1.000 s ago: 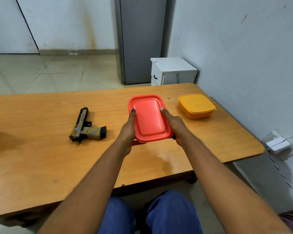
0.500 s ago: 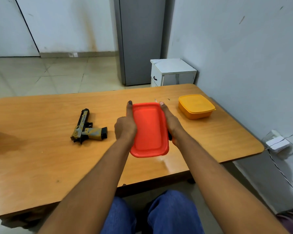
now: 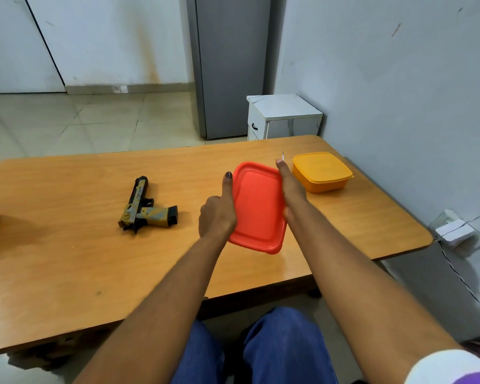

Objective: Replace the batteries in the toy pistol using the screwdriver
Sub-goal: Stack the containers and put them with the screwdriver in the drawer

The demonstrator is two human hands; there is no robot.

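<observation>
**Red box in both hands, toy pistol waiting on the counter**

Both hands hold a flat red rectangular plastic box with its lid on (image 3: pixel 258 207), just right of the frame's centre and lifted or tilted above the wooden counter (image 3: pixel 67 259). The left hand (image 3: pixel 218 214) grips its left long edge, thumb stretched up along the rim and fingers curled underneath. The right hand (image 3: pixel 290 189) clasps the right long edge, thumb lying along the rim; its fingers are hidden behind the box. A thin pale sliver shows just above the right thumb tip; what it is cannot be told.

The black and tan camouflage plastic toy pistol (image 3: pixel 144 209) lies on its side at centre left of the frame, well apart from the hands, barrel pointing toward the far edge of the counter and grip toward the right. No hand touches it. A closed orange plastic lidded tub (image 3: pixel 320 171) sits just beside the red box at right, near the wall. No screwdriver or batteries are visible; they may be inside one of the boxes.

The pistol looks light, rigid and hollow, its smooth moulded shell somewhat slippery. It is probably best taken around the grip or the slide, then held flat against the counter so it cannot twist under the screwdriver. The battery cover and its small screw are likely delicate; heavy pressure could strip the head.
</observation>
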